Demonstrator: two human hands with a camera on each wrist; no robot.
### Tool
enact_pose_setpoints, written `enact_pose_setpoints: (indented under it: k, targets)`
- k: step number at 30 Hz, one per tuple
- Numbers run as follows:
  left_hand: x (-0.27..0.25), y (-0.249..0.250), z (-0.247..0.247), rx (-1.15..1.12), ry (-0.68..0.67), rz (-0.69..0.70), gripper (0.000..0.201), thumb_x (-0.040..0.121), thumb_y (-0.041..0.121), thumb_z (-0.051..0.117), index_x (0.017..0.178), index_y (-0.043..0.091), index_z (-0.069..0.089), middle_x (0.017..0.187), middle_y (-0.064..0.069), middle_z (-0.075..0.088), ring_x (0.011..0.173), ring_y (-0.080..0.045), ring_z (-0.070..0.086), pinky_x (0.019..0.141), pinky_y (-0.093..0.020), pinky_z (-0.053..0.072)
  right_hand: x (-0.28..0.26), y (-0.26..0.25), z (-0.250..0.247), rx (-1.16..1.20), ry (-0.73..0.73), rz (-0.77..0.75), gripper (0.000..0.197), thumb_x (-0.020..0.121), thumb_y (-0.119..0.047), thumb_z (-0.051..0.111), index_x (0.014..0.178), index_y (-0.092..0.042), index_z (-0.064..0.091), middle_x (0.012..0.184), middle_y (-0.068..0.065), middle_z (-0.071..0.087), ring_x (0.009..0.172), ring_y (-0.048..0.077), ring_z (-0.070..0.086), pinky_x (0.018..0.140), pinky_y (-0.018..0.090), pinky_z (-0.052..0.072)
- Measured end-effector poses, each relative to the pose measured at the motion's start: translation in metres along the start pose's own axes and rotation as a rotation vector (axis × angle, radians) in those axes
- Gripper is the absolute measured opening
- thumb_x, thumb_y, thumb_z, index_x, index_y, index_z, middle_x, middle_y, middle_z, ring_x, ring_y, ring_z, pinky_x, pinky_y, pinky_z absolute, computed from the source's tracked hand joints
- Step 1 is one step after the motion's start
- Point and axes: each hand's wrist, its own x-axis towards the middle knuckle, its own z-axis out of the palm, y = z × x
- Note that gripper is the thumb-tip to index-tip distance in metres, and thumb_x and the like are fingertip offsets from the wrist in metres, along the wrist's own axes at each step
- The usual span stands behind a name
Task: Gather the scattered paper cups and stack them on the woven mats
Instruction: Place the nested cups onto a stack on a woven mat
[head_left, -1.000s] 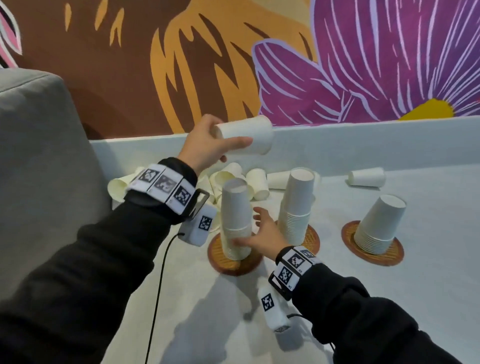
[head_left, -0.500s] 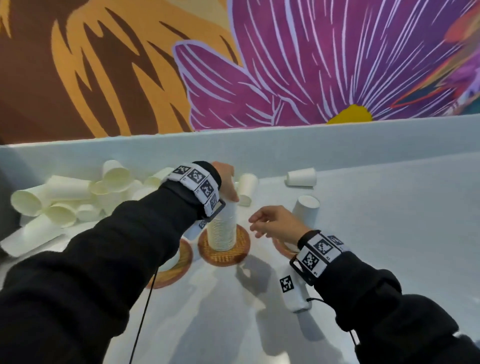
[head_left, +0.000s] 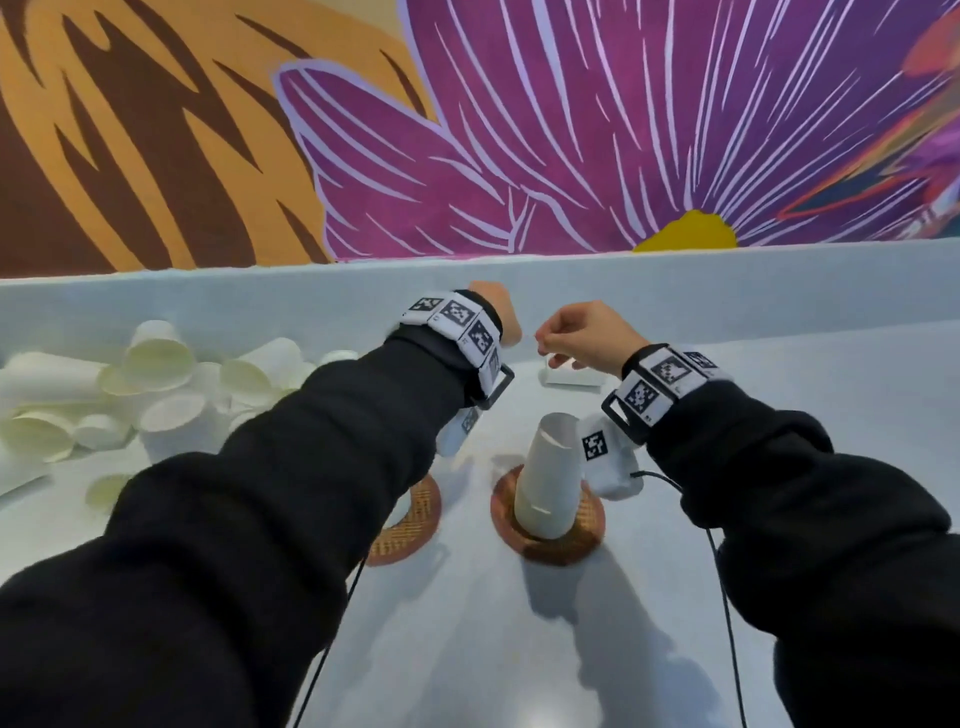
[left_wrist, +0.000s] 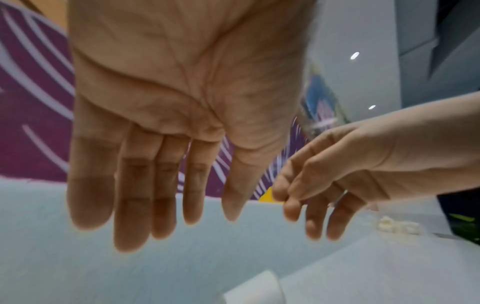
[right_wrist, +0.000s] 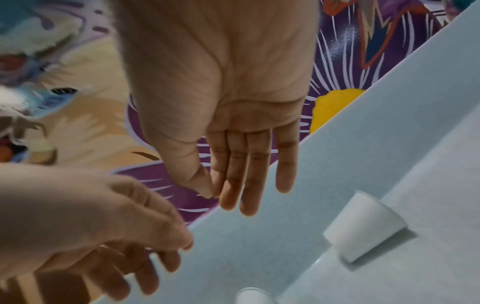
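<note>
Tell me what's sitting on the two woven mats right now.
The right mat carries an upside-down stack of paper cups. The left mat is mostly covered by the left sleeve, so what it carries cannot be seen.

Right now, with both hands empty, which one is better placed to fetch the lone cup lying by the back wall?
Right. The right hand hovers just above the lone cup, its fingers extended toward it. The left hand is further left, nearer the cup pile.

both hands (head_left: 545, 327) raised, fingers loose, empty
</note>
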Motion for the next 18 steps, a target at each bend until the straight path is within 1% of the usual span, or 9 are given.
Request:
enact_pose_setpoints:
  k: [2,3,5,7,8,9,11,15,18]
  targets:
    - [0.016,-0.006,0.022,-0.063,-0.01,-0.078,0.031,0.092,0.018,0.053,0.063,0.011,0.043,0.071,-0.004,0.05,0.083,-0.024,0.051,0.071,-0.028,0.04,0.012,0.02,-0.004,-0.05,0.008,0.026,0.006,0.087,-0.01,0.06,0.083,-0.013,0.061,0.09,0.009,0.067,0.074,0.018,0.063,0.053,0.012,0.044]
    - [0.024,-0.009,0.033,-0.072,-0.035,-0.101,0.037,0.091,0.019,0.055,0.059,0.013,0.036,0.063,-0.002,0.042,0.08,-0.022,0.048,0.07,-0.027,0.039,0.019,0.03,-0.007,-0.08,0.017,0.033,0.004,0.087,-0.01,0.061,0.084,-0.012,0.062,0.09,0.009,0.067,0.077,0.019,0.063,0.06,0.016,0.047]
    - [0.043,-0.014,0.059,-0.041,-0.126,-0.15,0.037,0.087,0.02,0.057,0.056,0.014,0.038,0.059,-0.001,0.041,0.078,-0.025,0.058,0.069,-0.026,0.045,0.033,0.049,-0.013,-0.201,0.038,0.044,0.007,0.086,-0.01,0.061,0.091,-0.01,0.067,0.093,0.008,0.067,0.084,0.019,0.061,0.079,0.025,0.049]
    - [0.064,-0.019,0.085,-0.034,-0.217,-0.226,0.03,0.081,0.021,0.057,0.055,0.015,0.045,0.064,-0.002,0.054,0.088,-0.025,0.069,0.074,-0.027,0.05,0.046,0.069,-0.018,-0.307,0.056,0.078,0.019,0.084,-0.011,0.062,0.102,-0.009,0.068,0.103,0.009,0.067,0.096,0.021,0.06,0.084,0.026,0.045]
    - [0.069,-0.019,0.093,-0.033,-0.23,-0.26,0.023,0.081,0.021,0.056,0.06,0.014,0.05,0.075,-0.005,0.062,0.093,-0.026,0.068,0.077,-0.029,0.05,0.052,0.078,-0.019,-0.326,0.058,0.098,0.024,0.084,-0.012,0.063,0.107,-0.01,0.066,0.109,0.009,0.065,0.101,0.023,0.06,0.084,0.026,0.044]
    - [0.071,-0.02,0.102,-0.019,-0.218,-0.269,0.014,0.082,0.022,0.055,0.073,0.012,0.057,0.093,-0.009,0.065,0.1,-0.028,0.064,0.08,-0.031,0.05,0.057,0.088,-0.019,-0.335,0.06,0.119,0.029,0.083,-0.012,0.063,0.112,-0.011,0.064,0.115,0.011,0.063,0.104,0.024,0.059,0.083,0.026,0.044]
    - [0.074,-0.021,0.122,-0.021,-0.161,-0.294,0.03,0.087,0.024,0.054,0.111,0.007,0.052,0.121,-0.016,0.052,0.114,-0.032,0.052,0.09,-0.036,0.045,0.067,0.106,-0.02,-0.352,0.075,0.152,0.037,0.082,-0.011,0.064,0.119,-0.014,0.06,0.122,0.015,0.057,0.109,0.028,0.056,0.084,0.028,0.044]
    - [0.085,-0.029,0.155,-0.16,-0.001,-0.464,0.055,0.089,0.026,0.056,0.135,0.009,0.03,0.134,-0.019,0.037,0.122,-0.032,0.043,0.1,-0.037,0.038,0.081,0.133,-0.016,-0.355,0.155,0.196,0.055,0.081,-0.01,0.067,0.132,-0.015,0.048,0.127,0.021,0.048,0.113,0.035,0.051,0.094,0.035,0.041]
    - [0.092,-0.033,0.167,-0.244,-0.038,-0.523,0.064,0.095,0.023,0.05,0.147,0.01,0.015,0.138,-0.02,0.036,0.125,-0.032,0.043,0.102,-0.037,0.035,0.089,0.149,-0.009,-0.194,0.183,0.325,0.073,0.081,-0.017,0.072,0.141,-0.009,0.032,0.132,0.022,0.048,0.12,0.036,0.048,0.096,0.036,0.04]
